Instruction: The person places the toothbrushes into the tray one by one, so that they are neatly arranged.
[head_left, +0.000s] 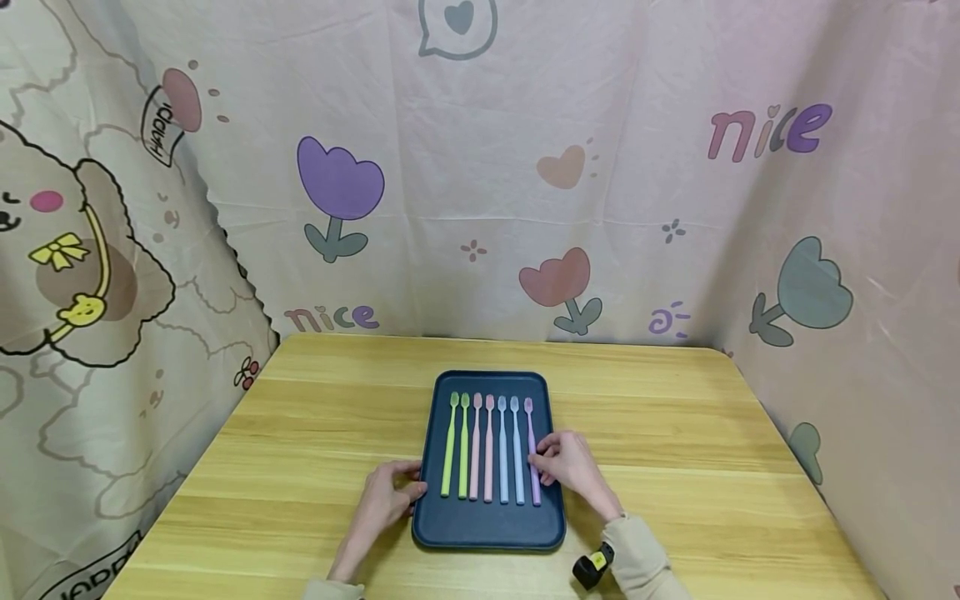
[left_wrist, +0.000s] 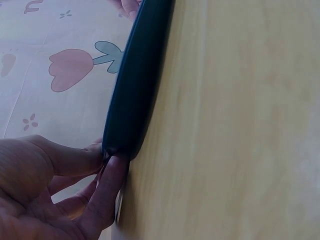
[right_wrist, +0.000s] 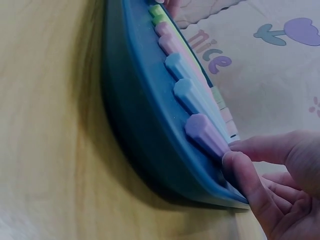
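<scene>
A dark blue rectangular tray (head_left: 487,530) lies on the wooden table, with several toothbrushes side by side in it, heads toward the far end. From left to right they run green (head_left: 449,454), pink (head_left: 489,454), light blue (head_left: 517,458) and one purple toothbrush (head_left: 536,490). My left hand (head_left: 384,500) grips the tray's left edge between thumb and fingers, as the left wrist view shows up close. At the tray's right side, my right hand (head_left: 572,462) pinches the handle of the purple toothbrush, which lies in line with the others.
The light wooden table (head_left: 675,433) extends on all sides of the tray. A printed curtain (head_left: 465,167) hangs behind the table and along its sides. The right wrist wears a black strapped device (head_left: 592,567).
</scene>
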